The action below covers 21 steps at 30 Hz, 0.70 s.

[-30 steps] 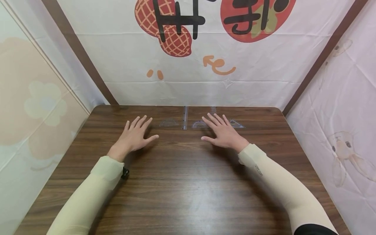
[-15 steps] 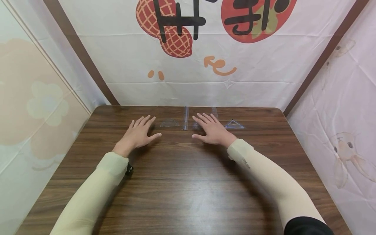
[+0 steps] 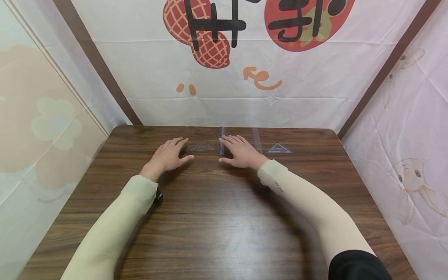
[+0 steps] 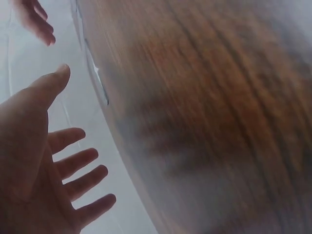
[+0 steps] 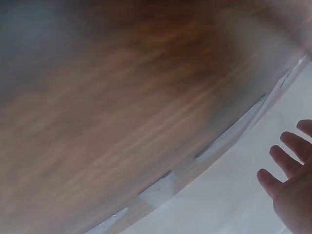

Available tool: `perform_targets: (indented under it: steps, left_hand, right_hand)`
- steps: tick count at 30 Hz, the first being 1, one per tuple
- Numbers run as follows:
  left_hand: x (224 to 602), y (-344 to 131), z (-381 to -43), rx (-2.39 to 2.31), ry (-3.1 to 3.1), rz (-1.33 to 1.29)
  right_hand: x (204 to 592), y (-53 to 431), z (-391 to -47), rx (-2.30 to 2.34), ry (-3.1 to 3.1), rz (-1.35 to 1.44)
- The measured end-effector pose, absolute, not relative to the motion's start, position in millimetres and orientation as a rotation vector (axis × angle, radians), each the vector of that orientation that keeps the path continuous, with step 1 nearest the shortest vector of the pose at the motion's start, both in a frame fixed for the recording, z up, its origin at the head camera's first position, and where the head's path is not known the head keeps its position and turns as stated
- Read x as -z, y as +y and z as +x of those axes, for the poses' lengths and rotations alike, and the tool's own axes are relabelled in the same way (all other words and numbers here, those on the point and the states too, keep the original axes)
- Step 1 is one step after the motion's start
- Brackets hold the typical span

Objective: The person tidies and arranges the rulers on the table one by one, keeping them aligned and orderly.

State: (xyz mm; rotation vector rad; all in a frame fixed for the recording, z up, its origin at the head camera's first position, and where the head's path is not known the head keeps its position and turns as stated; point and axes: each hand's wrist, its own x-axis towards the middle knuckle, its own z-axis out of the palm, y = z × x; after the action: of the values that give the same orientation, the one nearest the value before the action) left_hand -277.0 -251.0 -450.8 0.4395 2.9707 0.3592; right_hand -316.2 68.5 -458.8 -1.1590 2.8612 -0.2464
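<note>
Bluish ruler (image 3: pixel 221 148), see-through, narrow: lying on a dark wood-grain table (image 3: pixel 217 217), lengthwise away from the person, far end at the table's far edge, roughly midway along it; part of its length hidden by fingers. Landmark for all entries below.

Right hand (image 3: pixel 241 151): at the ruler, mostly to its right, fingertips overlapping it in the head view. Fingers extended and slightly parted, thumb held out, nothing in grasp. Actual contact with the ruler: cannot be told.

Clear protractor (image 3: pixel 202 146): semicircular, flat, near the ruler on its left.

Left hand (image 3: pixel 167 154): left of the ruler, farther out than the protractor and near it. Fingers extended, thumb well spread, nothing in grasp.

Second ruler (image 3: pixel 257 140): clear and faint, right of the ruler, also with its length running away from the person, just past the right hand.

Set square (image 3: pixel 279 148): triangular, bluish, see-through, a hole in the middle; farther right of the ruler than the second one, lying flat.

Left sleeve (image 3: pixel 108 221): pale, nearer the person than the ruler, to its left; small black object (image 3: pixel 159 194) at the cuff.

Right sleeve (image 3: pixel 308 206): pale, small dark marking near the cuff, nearer the person than the ruler, to its right; black fabric (image 3: pixel 360 266) higher up the arm.

White backdrop (image 3: pixel 224 109): beyond the ruler's far end, with red and orange prints and black strokes.

Flowered cloth (image 3: pixel 21 217): well left of the ruler.

Rabbit-printed cloth (image 3: pixel 416 182): well right of it.
</note>
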Motion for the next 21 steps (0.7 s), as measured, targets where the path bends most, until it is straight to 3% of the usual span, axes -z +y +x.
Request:
perform_targets:
  steps: [21]
  left_hand:
    - [458.1,-241.3,-302.4,-0.408,2.936,0.420]
  right_hand:
    - [460.0,22.8,-339.8,0.276,2.818,-1.069]
